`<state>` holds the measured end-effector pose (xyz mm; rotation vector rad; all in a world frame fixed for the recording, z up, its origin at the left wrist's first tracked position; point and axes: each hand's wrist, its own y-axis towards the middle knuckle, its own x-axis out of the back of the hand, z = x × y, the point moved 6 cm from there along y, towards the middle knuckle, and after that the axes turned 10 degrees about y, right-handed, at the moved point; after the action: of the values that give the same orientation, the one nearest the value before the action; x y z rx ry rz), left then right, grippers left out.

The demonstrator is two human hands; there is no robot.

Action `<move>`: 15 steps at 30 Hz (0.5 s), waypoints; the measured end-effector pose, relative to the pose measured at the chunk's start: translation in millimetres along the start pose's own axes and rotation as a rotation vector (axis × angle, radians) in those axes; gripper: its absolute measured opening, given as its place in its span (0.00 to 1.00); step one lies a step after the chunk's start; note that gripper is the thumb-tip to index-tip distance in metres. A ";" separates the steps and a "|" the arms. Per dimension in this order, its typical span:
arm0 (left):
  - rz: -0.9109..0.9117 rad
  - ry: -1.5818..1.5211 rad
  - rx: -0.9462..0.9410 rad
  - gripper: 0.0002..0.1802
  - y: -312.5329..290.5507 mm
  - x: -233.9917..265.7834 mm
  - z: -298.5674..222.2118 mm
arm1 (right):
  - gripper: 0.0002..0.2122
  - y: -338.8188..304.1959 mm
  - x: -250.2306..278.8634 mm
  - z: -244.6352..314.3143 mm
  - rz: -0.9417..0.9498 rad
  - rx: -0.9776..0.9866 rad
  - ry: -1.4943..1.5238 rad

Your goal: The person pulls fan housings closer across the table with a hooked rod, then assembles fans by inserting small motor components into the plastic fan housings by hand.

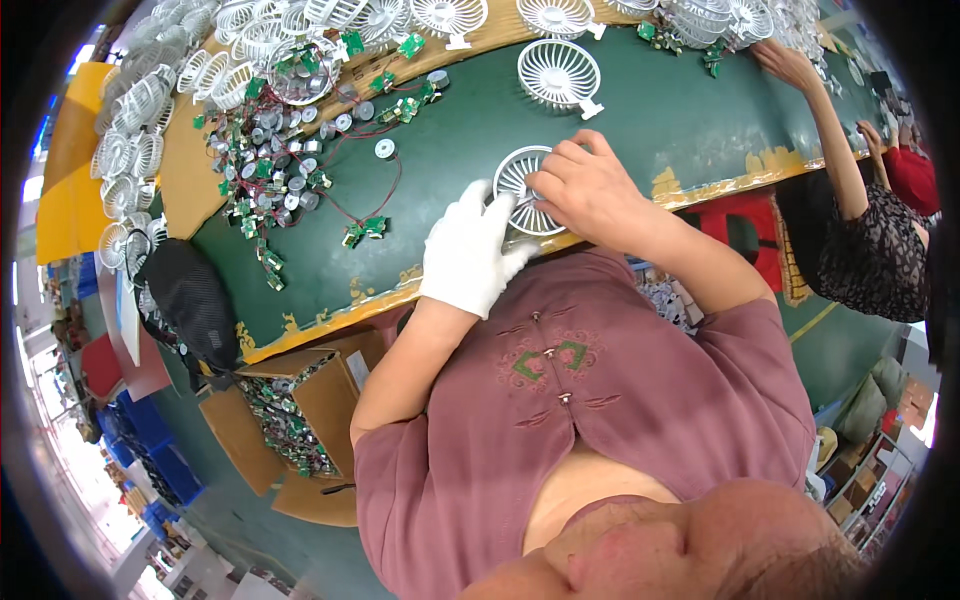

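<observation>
A round white fan guard (518,166) rests at the near edge of the green table, its slatted face up. My left hand (466,252), in a white glove, grips its left rim with the fingers closed. My bare right hand (590,192) lies over the guard's right side, fingers bent and pinched near its centre. What those fingertips hold, if anything, is hidden. Beyond them lies another white fan guard with a short stem (558,72). To the left spreads a heap of small motors (285,150) wired to green circuit boards; one motor (385,148) lies apart on its red wire.
More white fan guards (448,14) line the cardboard at the back and pile up at left. A black cap (188,300) sits at the table's left corner. Below stands an open carton (330,400) of circuit boards. At right, a co-worker's arm (830,130) reaches onto the table.
</observation>
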<state>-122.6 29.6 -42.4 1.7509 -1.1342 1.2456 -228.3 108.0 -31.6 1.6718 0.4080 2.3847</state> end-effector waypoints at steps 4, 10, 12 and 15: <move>-0.017 -0.018 -0.062 0.17 0.2 -2.1 5.8 | 0.09 5.8 -1.5 -1.9 0.058 0.062 0.014; -0.021 -0.004 -0.108 0.14 -1.4 -3.6 13.2 | 0.06 12.1 -9.4 -1.1 0.183 0.111 0.050; -0.050 -0.023 -0.122 0.15 -0.6 -3.0 13.0 | 0.09 16.4 -11.3 -0.5 0.264 0.139 0.091; -0.021 0.020 -0.079 0.15 -1.0 -4.6 9.5 | 0.09 16.6 -14.3 0.0 0.286 0.246 0.027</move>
<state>-119.1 22.7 -49.7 1.6847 -1.1354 1.1873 -223.5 87.8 -38.7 1.9198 0.5158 2.6542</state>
